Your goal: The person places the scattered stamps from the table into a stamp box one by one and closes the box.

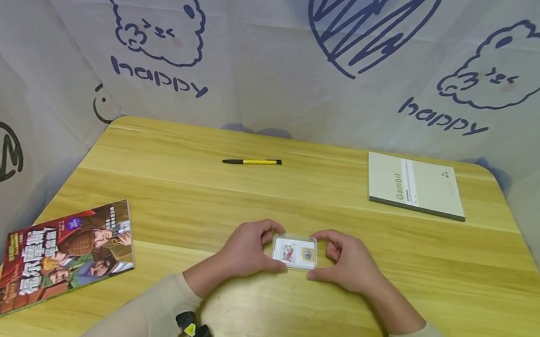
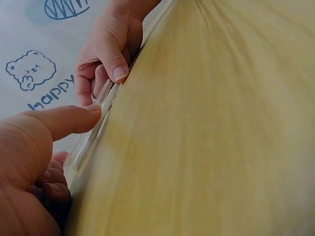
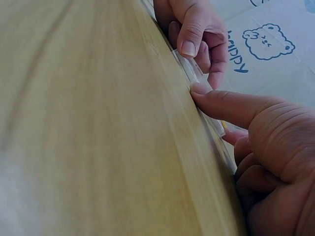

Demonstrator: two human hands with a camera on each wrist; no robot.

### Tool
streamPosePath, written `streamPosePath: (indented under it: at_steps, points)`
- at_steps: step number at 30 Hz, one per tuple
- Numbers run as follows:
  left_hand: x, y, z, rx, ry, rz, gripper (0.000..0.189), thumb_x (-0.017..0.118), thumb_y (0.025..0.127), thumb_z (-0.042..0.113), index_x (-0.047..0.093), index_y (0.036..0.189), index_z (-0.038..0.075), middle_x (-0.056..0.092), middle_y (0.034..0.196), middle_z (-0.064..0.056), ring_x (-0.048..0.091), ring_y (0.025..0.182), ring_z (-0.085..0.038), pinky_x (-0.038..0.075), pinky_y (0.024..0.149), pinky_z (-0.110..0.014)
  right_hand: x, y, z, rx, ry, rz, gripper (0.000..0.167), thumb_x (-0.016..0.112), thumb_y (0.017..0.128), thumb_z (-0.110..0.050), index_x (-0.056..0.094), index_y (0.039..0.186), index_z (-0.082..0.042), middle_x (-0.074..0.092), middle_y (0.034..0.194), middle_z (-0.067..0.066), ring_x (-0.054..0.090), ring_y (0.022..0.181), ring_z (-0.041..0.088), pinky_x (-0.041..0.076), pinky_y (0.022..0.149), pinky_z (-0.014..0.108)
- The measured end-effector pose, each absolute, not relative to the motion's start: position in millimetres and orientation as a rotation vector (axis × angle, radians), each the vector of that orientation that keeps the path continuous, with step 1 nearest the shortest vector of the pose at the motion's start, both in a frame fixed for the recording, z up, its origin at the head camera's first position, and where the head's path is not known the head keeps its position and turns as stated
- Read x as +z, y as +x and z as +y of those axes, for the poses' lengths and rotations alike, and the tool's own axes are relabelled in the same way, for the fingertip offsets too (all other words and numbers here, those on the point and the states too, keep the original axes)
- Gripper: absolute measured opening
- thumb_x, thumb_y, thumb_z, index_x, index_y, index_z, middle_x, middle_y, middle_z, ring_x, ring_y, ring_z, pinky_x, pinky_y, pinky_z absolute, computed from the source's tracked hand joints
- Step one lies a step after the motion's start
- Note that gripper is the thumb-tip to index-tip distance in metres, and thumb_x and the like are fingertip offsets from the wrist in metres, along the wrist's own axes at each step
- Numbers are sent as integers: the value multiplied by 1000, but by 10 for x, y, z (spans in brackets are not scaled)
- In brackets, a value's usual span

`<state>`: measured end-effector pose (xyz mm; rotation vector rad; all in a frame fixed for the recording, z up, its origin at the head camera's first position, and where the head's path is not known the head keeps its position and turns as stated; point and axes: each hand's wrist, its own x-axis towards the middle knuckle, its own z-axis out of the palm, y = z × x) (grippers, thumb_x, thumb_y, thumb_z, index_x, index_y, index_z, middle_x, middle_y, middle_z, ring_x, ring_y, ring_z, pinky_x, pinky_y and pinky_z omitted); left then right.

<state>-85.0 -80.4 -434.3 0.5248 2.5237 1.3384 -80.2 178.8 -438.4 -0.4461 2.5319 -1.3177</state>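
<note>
A small, flat, clear plastic case [image 1: 294, 252] lies low over the table in front of me, its long side running left to right. Through its lid show a white card-like insert, a colourful figure on the left and a blue emblem on a tan patch at the right. My left hand [image 1: 251, 248] holds the left end between thumb and fingers. At the other end, my right hand [image 1: 349, 263] grips the right corners in the same way. Edge-on in the left wrist view, the case [image 2: 93, 129] appears thin and close to the tabletop.
The wooden table [image 1: 179, 193] carries a yellow and black pen [image 1: 254, 161] towards the back. A pale notepad [image 1: 414, 186] lies at the back right, and a colourful comic-style book [image 1: 68, 256] at the left. White cloth with drawings [image 1: 268, 59] hangs behind.
</note>
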Motion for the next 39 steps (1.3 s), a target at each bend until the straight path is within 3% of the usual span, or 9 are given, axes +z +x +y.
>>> streamPosePath:
  at_steps: [39]
  points:
    - [-4320, -841, -797, 1215, 556, 2568, 60, 96, 64, 29, 67, 114, 12, 37, 68, 5, 35, 62, -10, 29, 60, -26, -4371, -763, 1817, -1406, -470, 2540, 54, 96, 64, -26, 73, 112, -15, 33, 58, -8, 29, 53, 7, 38, 63, 26]
